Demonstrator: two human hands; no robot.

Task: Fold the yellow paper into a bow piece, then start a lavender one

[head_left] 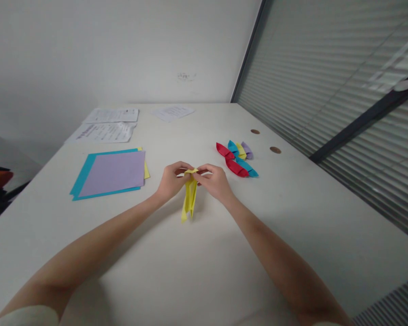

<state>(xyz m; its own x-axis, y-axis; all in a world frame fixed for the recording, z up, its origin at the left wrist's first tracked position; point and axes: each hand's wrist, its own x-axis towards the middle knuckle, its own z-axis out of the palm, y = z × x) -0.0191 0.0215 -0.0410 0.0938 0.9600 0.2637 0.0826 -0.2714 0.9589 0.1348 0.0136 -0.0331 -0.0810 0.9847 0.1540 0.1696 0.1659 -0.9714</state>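
A yellow folded paper strip (189, 195) hangs between my hands above the white table, its long pleated end pointing down toward me. My left hand (172, 180) pinches its upper end from the left. From the other side, my right hand (215, 181) grips the same end with thumb and fingers. The fold at the top is partly hidden by my fingertips. To the right lie several folded paper pieces: red (237, 168), blue (233, 147), yellow (241, 151) and purple (247, 150).
A stack of purple (117, 172) and blue (83, 176) paper sheets lies at left, a yellow sheet (146, 170) peeking out. Printed papers (105, 131) rest at the back left, another printed sheet (173, 112) at the far edge. Blinds (326, 81) line the right side.
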